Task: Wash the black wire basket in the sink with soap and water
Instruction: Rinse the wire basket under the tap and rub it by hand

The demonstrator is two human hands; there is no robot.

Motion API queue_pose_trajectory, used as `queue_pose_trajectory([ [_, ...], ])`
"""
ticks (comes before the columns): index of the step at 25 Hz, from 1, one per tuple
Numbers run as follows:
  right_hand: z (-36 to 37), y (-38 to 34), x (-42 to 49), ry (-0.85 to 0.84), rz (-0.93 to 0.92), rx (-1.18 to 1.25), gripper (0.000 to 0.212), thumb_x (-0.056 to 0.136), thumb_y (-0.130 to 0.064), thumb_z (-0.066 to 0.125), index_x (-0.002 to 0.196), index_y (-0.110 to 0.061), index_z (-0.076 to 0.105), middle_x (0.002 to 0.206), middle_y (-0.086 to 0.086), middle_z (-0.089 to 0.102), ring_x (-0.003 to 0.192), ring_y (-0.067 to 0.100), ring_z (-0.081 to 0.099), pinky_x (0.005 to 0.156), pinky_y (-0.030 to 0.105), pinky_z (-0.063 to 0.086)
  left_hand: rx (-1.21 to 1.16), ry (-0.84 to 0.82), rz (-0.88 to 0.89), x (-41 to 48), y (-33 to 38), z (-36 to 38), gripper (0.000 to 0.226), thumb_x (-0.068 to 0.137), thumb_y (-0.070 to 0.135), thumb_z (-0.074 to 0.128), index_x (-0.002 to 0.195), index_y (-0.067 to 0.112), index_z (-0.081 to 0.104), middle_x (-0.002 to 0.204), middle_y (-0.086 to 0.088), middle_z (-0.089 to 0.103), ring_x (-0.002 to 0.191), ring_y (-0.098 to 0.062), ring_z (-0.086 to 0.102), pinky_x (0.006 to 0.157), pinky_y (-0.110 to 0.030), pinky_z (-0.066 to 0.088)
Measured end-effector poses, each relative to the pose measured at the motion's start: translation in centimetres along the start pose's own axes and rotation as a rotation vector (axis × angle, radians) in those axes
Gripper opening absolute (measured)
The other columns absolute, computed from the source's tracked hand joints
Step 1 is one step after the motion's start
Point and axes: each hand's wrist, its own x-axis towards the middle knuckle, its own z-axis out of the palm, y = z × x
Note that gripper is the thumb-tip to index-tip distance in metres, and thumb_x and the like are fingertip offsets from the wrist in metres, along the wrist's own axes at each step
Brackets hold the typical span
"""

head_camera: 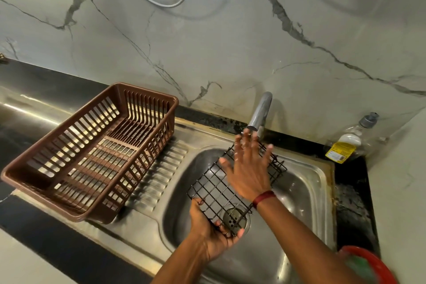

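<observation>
The black wire basket (213,188) is held tilted over the steel sink (306,182), above the drain (235,218). My left hand (213,236) grips its near lower edge from below, fingers curled round the wire. My right hand (247,169) lies flat with spread fingers on the basket's upper side, fingertips just under the tap spout (259,112). The hand is blurred. I cannot tell whether water runs. A clear soap bottle (348,143) with a yellow label stands at the sink's back right corner.
A brown plastic dish rack (57,182) sits on the ribbed steel drainboard (161,175) left of the sink. A red bowl with something green (366,265) is at the lower right. Marble wall behind, with hanging hoses.
</observation>
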Motion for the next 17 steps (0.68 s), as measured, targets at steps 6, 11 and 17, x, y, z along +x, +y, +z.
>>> queue_pose_trajectory([
  [6, 0.5, -0.4, -1.8, 0.003, -0.115, -0.030, 0.079, 0.095, -0.066, 0.004, 0.153, -0.014, -0.008, 0.158, 0.012, -0.019, 0.146, 0.033, -0.012, 0.116, 0.059, -0.005, 0.037, -0.084, -0.013, -1.4, 1.3, 0.2, 0.072, 0.080, 0.070, 0.035, 0.095, 0.004, 0.059, 0.058, -0.007, 0.044, 0.047, -0.021, 0.048, 0.069, -0.046, 0.057],
  [11, -1.4, 3.3, 2.1, -0.054, 0.184, 0.035, 0.083, 0.089, -0.068, -0.001, 0.152, -0.014, -0.010, 0.156, 0.014, -0.022, 0.145, 0.032, -0.018, 0.114, 0.065, -0.003, 0.078, -0.074, 0.000, -2.0, 1.5, 1.0, 0.067, 0.080, 0.064, 0.039, 0.081, 0.001, 0.060, 0.050, -0.003, 0.034, 0.041, -0.019, 0.042, 0.068, -0.043, 0.053],
  [17, 0.3, -3.8, -3.9, -0.027, -0.306, -0.005, 0.081, 0.094, -0.067, 0.003, 0.153, -0.012, -0.006, 0.160, 0.011, -0.014, 0.147, 0.032, -0.011, 0.115, 0.063, 0.001, 0.064, -0.064, -0.030, -2.3, 2.1, 1.7, 0.088, 0.084, 0.073, 0.036, 0.057, -0.006, 0.064, 0.050, -0.011, 0.051, 0.037, -0.025, 0.055, 0.070, -0.040, 0.046],
])
